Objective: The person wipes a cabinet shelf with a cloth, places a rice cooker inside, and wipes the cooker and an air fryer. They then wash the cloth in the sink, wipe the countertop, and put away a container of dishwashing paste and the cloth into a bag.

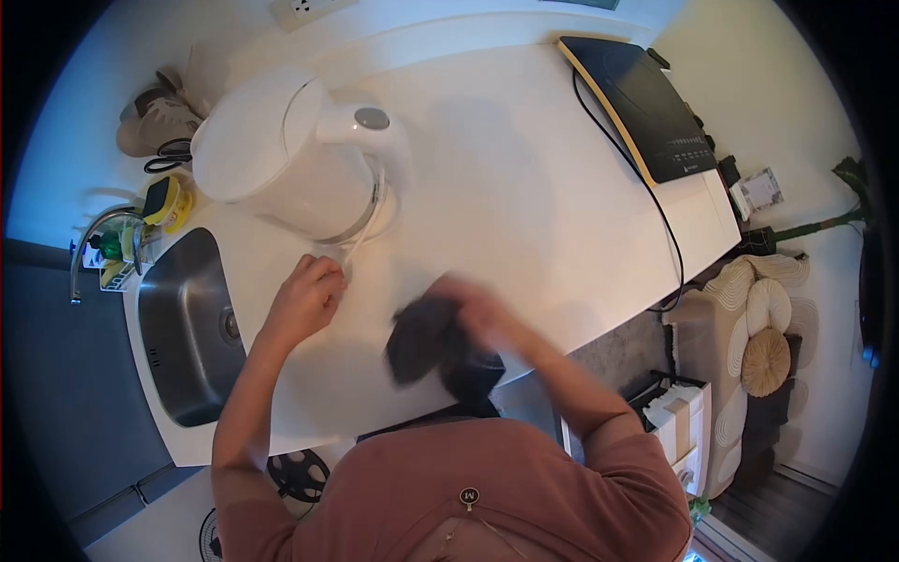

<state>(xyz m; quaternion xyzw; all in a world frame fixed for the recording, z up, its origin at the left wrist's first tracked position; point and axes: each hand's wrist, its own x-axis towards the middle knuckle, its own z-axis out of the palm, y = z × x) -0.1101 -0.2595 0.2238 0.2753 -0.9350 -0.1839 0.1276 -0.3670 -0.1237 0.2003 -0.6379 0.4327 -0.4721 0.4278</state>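
Near the base of the white kettle [318,187], my left hand [307,298] has its fingers curled together against the kettle's white cord [359,245]. My right hand [476,312], blurred by motion, grips a dark cloth [426,339] that hangs over the front part of the white counter [487,206]. The cloth is bunched and partly smeared; its lower end lies close to my body. The kettle stands upright with its lid closed and its handle on the right.
A steel sink [192,328] with a curved faucet [92,229] is on the left, a yellow sponge [167,201] behind it. At the back right lies a black induction cooktop [641,108], its black cord [655,201] trailing over the counter edge. Cushions [766,362] are beyond.
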